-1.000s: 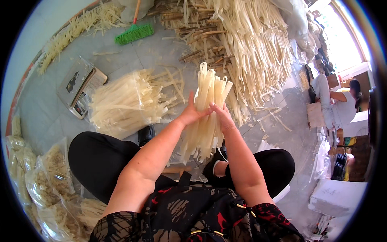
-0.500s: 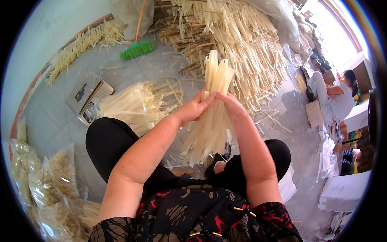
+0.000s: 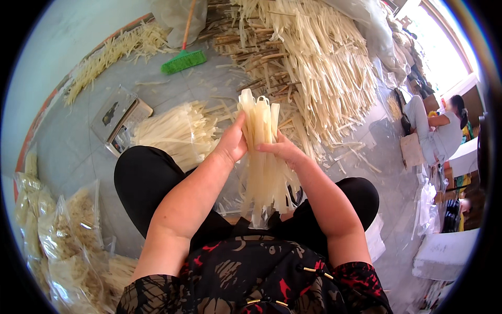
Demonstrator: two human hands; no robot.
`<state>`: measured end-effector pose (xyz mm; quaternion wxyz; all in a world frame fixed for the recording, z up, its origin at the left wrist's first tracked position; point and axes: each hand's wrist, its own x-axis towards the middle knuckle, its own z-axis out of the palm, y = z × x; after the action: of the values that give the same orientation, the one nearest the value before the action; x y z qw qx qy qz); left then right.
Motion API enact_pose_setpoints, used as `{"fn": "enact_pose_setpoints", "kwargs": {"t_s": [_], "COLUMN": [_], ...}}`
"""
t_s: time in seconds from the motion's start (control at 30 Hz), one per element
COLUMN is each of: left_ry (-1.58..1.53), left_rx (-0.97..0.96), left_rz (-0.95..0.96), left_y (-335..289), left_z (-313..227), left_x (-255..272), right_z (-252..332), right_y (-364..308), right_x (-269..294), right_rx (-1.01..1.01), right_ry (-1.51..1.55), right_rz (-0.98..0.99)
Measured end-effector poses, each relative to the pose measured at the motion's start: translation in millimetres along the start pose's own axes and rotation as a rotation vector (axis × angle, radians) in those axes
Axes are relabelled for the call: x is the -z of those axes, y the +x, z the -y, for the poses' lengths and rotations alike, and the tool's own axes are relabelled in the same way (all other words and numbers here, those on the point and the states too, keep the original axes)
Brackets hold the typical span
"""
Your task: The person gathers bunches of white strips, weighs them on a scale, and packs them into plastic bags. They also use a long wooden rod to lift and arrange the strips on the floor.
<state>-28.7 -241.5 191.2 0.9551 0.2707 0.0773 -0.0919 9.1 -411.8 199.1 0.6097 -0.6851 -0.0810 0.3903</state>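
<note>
Between my knees I hold a bundle of wide dried noodles (image 3: 260,167), pale and flat, with looped ends at the top and loose strips hanging below. My left hand (image 3: 234,140) wraps the bundle's left side, its thumb up along the strips. My right hand (image 3: 284,148) grips the right side a little lower, thumb across the front. Some of the fingers are hidden behind the noodles. Clear plastic shows at the bundle's lower end. On the floor by my left knee lies a plastic bag of similar noodles (image 3: 175,133).
A large heap of noodles (image 3: 324,78) with sticks lies ahead. A green broom (image 3: 184,61) and a box in clear plastic (image 3: 121,120) are at the far left. Filled plastic bags (image 3: 73,230) stand at the near left. Another person (image 3: 436,128) sits at the right.
The bundle has come left and lower, now hanging straighter. My left hand has shifted to its left side, and my right hand has moved down to its front.
</note>
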Motion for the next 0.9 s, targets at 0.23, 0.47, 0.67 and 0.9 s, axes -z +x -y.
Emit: {"fn": "enact_pose_setpoints", "kwargs": {"t_s": [0.23, 0.47, 0.67, 0.9], "left_ry": [-0.119, 0.045, 0.102, 0.214], "left_rx": [-0.088, -0.218, -0.175, -0.127], "left_rz": [-0.045, -0.029, -0.004, 0.064], "left_y": [-9, -4, 11, 46], "left_z": [-6, -28, -83, -128], "left_x": [-30, -55, -70, -47], "right_z": [6, 34, 73, 91], "right_y": [-6, 6, 36, 88], "right_x": [-39, -42, -45, -51], "right_rx": [0.228, 0.342, 0.375, 0.523], "right_ry": [-0.390, -0.344, -0.325, -0.250], "right_rz": [-0.121, -0.316, -0.282, -0.344]}}
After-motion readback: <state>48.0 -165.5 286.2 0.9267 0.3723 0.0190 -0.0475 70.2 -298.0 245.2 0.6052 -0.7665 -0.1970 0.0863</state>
